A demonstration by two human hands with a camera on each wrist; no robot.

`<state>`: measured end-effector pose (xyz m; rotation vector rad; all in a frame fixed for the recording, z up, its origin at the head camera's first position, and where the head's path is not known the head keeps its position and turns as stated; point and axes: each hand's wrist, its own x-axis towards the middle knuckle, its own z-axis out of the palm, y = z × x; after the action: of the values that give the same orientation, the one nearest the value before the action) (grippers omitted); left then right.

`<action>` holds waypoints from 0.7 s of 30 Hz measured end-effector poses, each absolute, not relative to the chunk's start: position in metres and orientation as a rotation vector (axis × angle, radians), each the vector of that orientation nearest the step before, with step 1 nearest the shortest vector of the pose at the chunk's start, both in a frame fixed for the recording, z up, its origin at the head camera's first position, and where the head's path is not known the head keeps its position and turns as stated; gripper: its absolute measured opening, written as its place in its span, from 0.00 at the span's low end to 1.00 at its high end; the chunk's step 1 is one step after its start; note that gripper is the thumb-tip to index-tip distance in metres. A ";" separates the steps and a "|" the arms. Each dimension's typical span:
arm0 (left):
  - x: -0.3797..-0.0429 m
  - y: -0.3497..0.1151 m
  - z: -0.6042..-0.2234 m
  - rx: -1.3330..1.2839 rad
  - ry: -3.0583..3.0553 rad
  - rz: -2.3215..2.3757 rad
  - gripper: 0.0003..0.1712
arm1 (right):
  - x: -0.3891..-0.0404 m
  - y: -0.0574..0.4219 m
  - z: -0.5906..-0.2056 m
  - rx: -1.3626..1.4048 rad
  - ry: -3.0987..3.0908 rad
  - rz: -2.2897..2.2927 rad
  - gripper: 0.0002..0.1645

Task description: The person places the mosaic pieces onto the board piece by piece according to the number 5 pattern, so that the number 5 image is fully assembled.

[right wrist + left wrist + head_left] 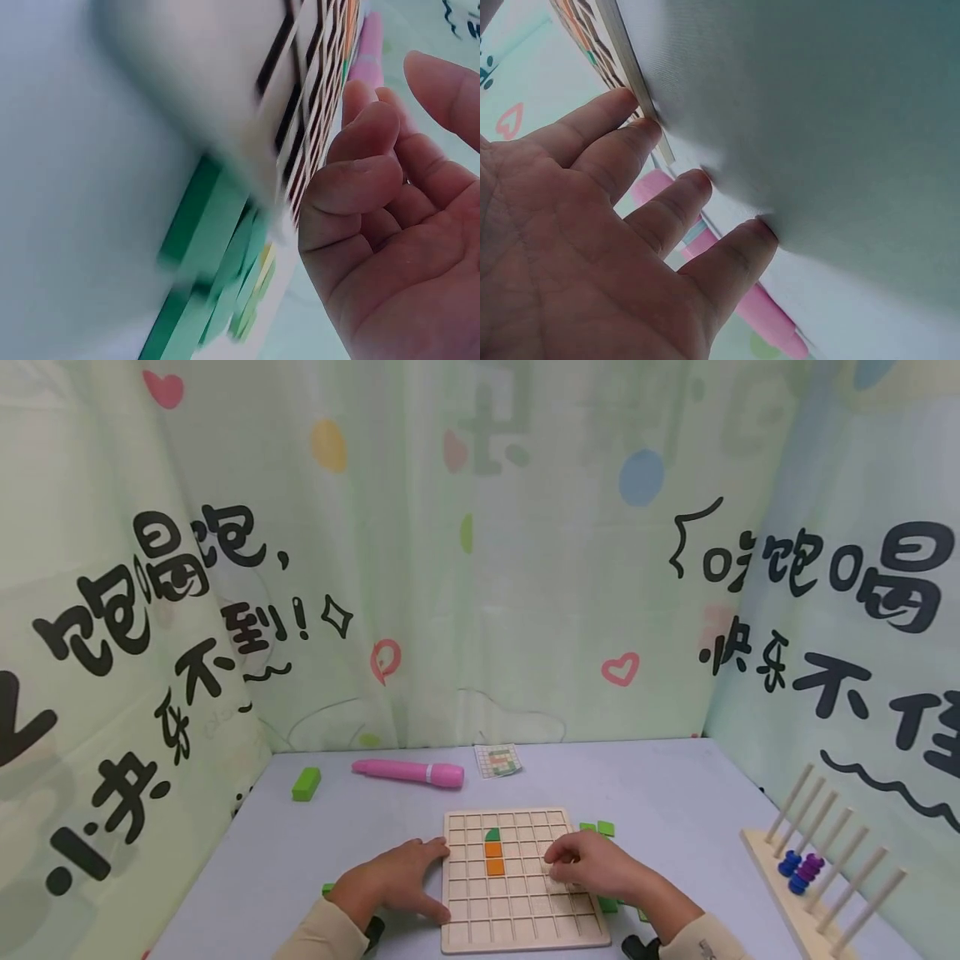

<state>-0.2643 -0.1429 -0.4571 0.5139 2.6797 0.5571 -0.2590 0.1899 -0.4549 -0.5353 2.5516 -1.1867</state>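
A wooden grid board [525, 931] lies on the table, with two orange square pieces [493, 867] and a green rounded piece [492, 835] lined up in one column of its cells. At the board's left edge, my left hand [393, 881] has its fingers spread; in the left wrist view, fingertips [641, 131] touch the board's side and others rest on the table. Over the right part of the board hovers my right hand [600, 864], fingers loosely bent and thumb apart in the right wrist view, holding nothing. Green blocks [202, 225] sit beside the board's right edge, partly hidden by that arm.
Behind the board lie a pink pen-shaped object [408, 773] and a small patterned card [498, 761]. A green block [306, 784] is at the back left. On the right stands a wooden peg rack [776, 868] with blue and purple beads. Printed curtains enclose the table.
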 end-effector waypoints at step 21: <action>-0.266 -0.144 -0.461 0.495 2.669 0.562 0.53 | -0.239 0.290 -0.460 -0.053 2.801 -0.875 0.08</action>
<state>-0.2664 -0.1440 -0.4607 0.4949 2.6692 0.5617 -0.2393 0.2900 -0.4605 -0.0531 2.8009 -0.8745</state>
